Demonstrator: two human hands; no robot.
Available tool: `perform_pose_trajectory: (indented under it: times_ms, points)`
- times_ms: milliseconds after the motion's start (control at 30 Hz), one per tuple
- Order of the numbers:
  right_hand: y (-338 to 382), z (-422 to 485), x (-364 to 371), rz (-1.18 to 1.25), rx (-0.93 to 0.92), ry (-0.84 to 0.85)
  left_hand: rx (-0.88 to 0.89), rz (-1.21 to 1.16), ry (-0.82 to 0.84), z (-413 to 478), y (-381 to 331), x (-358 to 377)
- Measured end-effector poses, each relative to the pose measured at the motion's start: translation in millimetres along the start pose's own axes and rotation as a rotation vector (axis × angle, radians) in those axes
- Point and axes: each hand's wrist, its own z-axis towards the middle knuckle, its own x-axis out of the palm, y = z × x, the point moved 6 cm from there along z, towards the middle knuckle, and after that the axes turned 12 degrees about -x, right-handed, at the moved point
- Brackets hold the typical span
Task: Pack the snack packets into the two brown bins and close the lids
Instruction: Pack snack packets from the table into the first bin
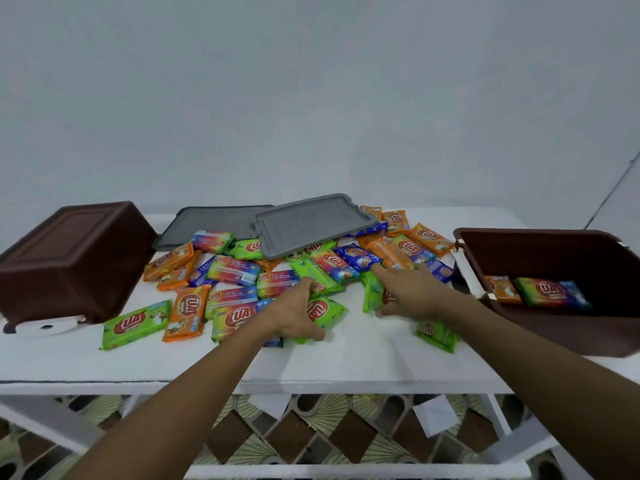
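Several snack packets (239,268) in green, orange, blue and rainbow wrappers lie scattered on the white table (346,362). My left hand (294,313) is closed around a green packet (325,311) near the middle. My right hand (412,289) lies over another green packet (372,292), thumb under its edge. One brown bin (69,261) lies tipped over at the left, bottom facing me. The other brown bin (540,244) stands open at the right, with an orange packet (502,289) and a rainbow packet (550,291) inside. Two grey lids (311,220) rest at the back.
A lone green packet (436,336) lies near the right bin. The table's front edge runs across below my forearms, with a lower shelf and patterned floor beneath. A plain wall stands behind the table.
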Motion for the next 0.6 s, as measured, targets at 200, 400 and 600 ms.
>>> perform_pose_trajectory:
  times_ms: [200,400,600]
  points:
    - [-10,-1,-21,0.413,0.087,-0.085,-0.012,0.074,0.179,0,3,0]
    - [-14,-6,-39,0.496,0.131,0.022,0.031,-0.389,0.216,3,-10,-13]
    - [-41,-30,-67,0.454,0.126,-0.033,-0.003,-0.577,0.047,21,-36,-36]
